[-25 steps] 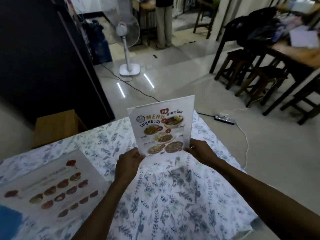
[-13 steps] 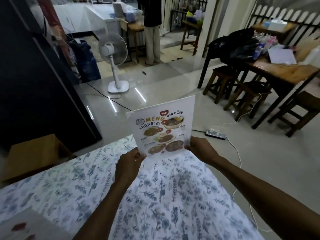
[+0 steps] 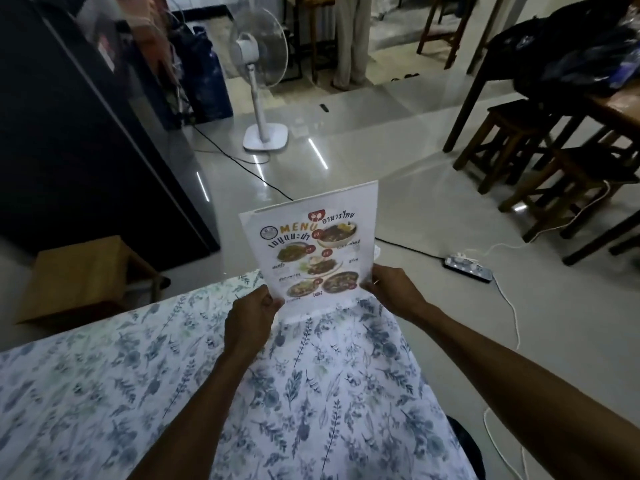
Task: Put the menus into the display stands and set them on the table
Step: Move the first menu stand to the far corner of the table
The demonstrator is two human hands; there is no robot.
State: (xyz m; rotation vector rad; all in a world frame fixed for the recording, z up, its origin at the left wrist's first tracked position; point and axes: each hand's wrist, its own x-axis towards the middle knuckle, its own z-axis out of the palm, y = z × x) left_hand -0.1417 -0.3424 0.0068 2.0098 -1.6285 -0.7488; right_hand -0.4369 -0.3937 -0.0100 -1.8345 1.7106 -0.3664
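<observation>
A clear display stand [image 3: 313, 311] with a white food menu [image 3: 311, 247] inside it stands upright at the far edge of the table [image 3: 104, 393], which wears a blue floral cloth. My left hand [image 3: 251, 315] grips the stand's lower left corner. On the other side, my right hand [image 3: 393, 294] holds its lower right corner. The stand's clear base touches the cloth between my hands.
Beyond the table's far edge lie a wooden stool [image 3: 83, 275], a white pedestal fan [image 3: 259, 64], a floor cable and a power strip [image 3: 467, 266]. A dark cabinet [image 3: 69, 133] stands at the left. Wooden stools [image 3: 519, 133] and another table are at the right. A person's legs [image 3: 349, 39] stand far back.
The stand with the menu stays held in both hands near the table's far edge. My view has shifted, so the second menu lying on the cloth at the left is out of sight.
</observation>
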